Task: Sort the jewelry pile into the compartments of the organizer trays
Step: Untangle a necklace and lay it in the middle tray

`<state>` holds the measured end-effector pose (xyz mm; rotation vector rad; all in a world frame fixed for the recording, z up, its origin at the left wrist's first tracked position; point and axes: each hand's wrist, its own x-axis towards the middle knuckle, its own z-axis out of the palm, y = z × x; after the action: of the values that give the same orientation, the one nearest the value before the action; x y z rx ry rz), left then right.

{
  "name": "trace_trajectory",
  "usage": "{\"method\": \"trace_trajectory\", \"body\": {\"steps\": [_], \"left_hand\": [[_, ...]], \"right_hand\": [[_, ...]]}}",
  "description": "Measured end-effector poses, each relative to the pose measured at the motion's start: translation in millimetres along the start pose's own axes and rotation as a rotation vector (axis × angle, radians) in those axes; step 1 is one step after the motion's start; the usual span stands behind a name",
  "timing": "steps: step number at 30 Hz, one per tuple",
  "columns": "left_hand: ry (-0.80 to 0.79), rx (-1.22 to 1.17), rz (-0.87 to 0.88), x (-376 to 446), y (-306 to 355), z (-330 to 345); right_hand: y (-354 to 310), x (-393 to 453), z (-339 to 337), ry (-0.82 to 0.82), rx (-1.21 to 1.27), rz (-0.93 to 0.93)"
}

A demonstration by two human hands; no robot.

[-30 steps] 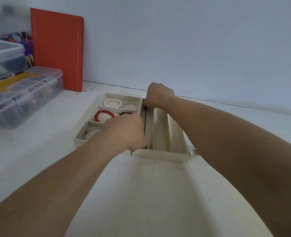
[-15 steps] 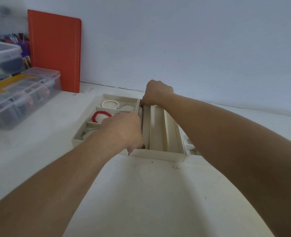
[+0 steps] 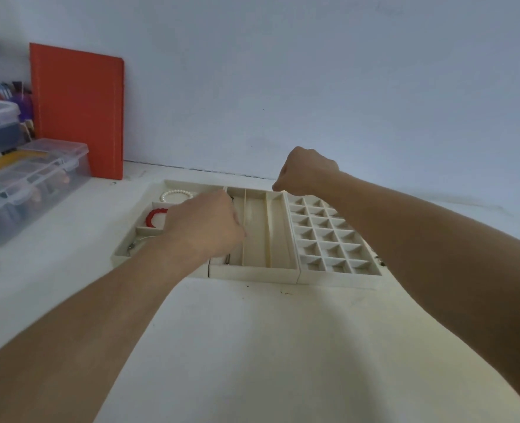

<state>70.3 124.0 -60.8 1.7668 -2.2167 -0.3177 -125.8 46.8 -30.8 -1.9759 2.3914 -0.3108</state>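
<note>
Three cream organizer trays stand side by side by the wall. The left tray [image 3: 123, 250] holds a pearl bracelet [image 3: 176, 194], a red bead bracelet [image 3: 152, 217] and a silver bracelet [image 3: 136, 242]. The middle tray [image 3: 258, 273] has long slots. A thin dark necklace chain [image 3: 228, 260] lies in its leftmost slot. My left hand [image 3: 205, 228] is curled down over that slot and pinches the chain; its fingertips are hidden. My right hand [image 3: 307, 172] is a curled fist above the middle tray's far edge, with nothing visible in it. The right tray [image 3: 339, 277] is a grid of small compartments.
Clear plastic storage boxes [image 3: 32, 184] with small items stand at the left edge of the white table. An orange board [image 3: 78, 111] leans on the wall behind them. The wall runs just behind the trays.
My right hand has left the far end of the leftmost slot and moved right and up. My left hand stays over the slot. The view shifted, so the grid tray now shows.
</note>
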Motion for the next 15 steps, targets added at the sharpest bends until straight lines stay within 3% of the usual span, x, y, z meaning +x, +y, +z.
{"method": "trace_trajectory", "body": {"steps": [6, 15], "left_hand": [[0.072, -0.212, 0.130, -11.0, 18.6, 2.3], [-0.040, -0.348, 0.297, 2.6, 113.1, 41.4]], "right_hand": [[86.1, -50.6, -25.2, 0.043, 0.238, 0.024], [203.3, -105.1, -12.3, 0.133, 0.438, -0.006]]}}
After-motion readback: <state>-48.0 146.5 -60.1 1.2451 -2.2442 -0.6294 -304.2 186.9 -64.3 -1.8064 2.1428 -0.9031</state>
